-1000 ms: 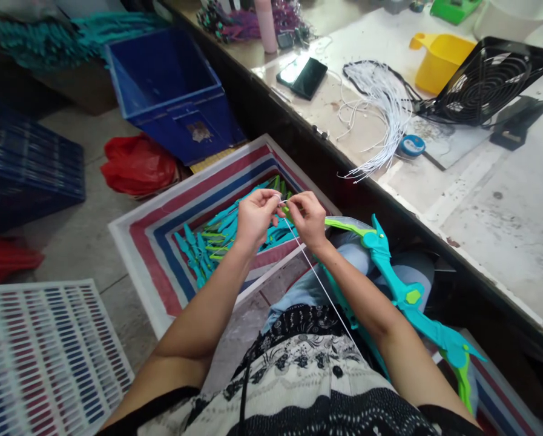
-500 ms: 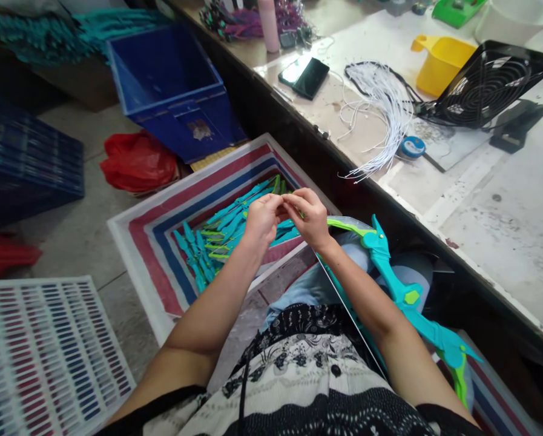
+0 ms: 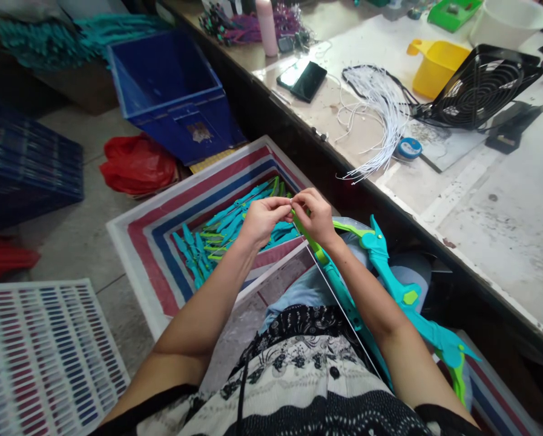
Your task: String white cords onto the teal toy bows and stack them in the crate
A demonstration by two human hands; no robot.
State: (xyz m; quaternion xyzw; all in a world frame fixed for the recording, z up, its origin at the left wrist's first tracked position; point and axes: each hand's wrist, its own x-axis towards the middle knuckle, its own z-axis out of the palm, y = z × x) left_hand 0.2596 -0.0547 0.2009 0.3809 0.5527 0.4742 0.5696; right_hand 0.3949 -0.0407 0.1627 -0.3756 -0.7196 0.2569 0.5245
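Observation:
My left hand (image 3: 263, 221) is closed, thumb and fingertips pinched on the end of a white string (image 3: 329, 277). Touching its fingertips, my right hand (image 3: 316, 217) pinches the same spot, at the green tip of a teal toy bow (image 3: 339, 284). The exact hold is partly hidden by the fingers. The string runs taut from there toward my waist, and the bow passes under my right forearm. A second teal and green toy bow (image 3: 389, 266) lies across my lap to the right.
A striped, white-rimmed crate (image 3: 139, 227) holds several teal and green bows (image 3: 226, 224). Behind it stand a blue bin (image 3: 180, 121) and a red plastic bag (image 3: 137, 163). The workbench carries a bundle of white strings (image 3: 382, 115), a phone (image 3: 310, 82), a fan (image 3: 484, 88) and a yellow scoop (image 3: 439, 66).
My hands have shifted slightly right and drawn a little apart at the fingertips. More of the green bow tip and teal limb now shows below my right hand.

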